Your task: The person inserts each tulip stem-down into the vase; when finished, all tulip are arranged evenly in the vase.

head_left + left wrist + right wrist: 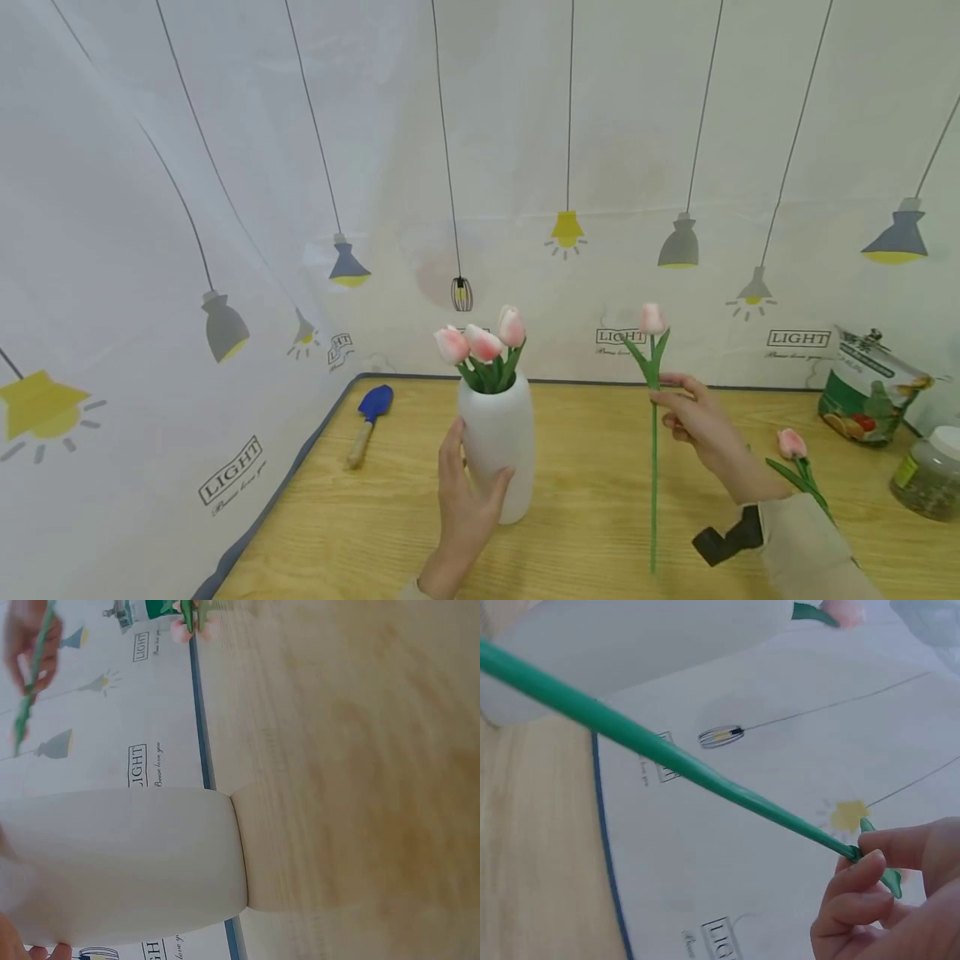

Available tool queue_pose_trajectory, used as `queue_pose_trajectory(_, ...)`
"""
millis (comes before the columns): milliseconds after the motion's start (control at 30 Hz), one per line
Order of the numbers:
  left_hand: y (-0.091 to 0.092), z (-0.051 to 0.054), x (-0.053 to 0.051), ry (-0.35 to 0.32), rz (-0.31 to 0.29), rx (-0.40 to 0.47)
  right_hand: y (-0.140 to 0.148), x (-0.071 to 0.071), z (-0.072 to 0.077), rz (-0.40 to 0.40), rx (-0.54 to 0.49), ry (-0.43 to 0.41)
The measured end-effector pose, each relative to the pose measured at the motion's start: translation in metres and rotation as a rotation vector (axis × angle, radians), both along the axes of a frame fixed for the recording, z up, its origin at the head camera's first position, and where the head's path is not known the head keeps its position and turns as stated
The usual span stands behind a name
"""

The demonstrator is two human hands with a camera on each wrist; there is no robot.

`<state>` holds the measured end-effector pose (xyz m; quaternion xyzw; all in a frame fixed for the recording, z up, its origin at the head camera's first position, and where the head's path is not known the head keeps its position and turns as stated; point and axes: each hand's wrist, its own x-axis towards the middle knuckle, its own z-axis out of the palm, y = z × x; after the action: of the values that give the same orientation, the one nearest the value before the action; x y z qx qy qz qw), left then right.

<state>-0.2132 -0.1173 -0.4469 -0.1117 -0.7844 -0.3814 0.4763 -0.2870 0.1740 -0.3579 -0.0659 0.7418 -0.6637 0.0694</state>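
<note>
A white vase stands upright on the wooden table, several pink-and-white tulips in its mouth. My left hand grips the vase around its left and front side, thumb and fingers apart. In the left wrist view the vase lies across the picture, with fingertips at its lower left. To the right, my right hand pinches a single tulip just under its leaves, bloom up and stem hanging down. The right wrist view shows the green stem between thumb and fingers of my right hand.
A blue trowel with a wooden handle lies at the left. On the right are another tulip, a green and white bag and a clear jar with a white lid. A lamp-printed sheet hangs behind the table.
</note>
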Motion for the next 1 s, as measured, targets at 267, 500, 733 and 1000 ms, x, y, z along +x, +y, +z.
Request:
queue_pose_trajectory(267, -0.003, -0.001, 0.000, 0.004, 0.017, 0.003, -0.032, 0.002, 0.065, -0.031, -0.240, 0.198)
queue_pose_trajectory(500, -0.001, 0.000, 0.000, 0.007, 0.002, 0.015, -0.047, 0.009, 0.109, -0.106, -0.359, 0.352)
queue_pose_trajectory(733, 0.001, 0.002, -0.004, -0.007, -0.019, 0.018, -0.061, 0.017, 0.143, -0.120, -0.479, 0.458)
queue_pose_trajectory(1000, 0.000, 0.003, 0.001, -0.061, -0.022, 0.041, -0.091, 0.021, 0.165, -0.094, -0.545, 0.561)
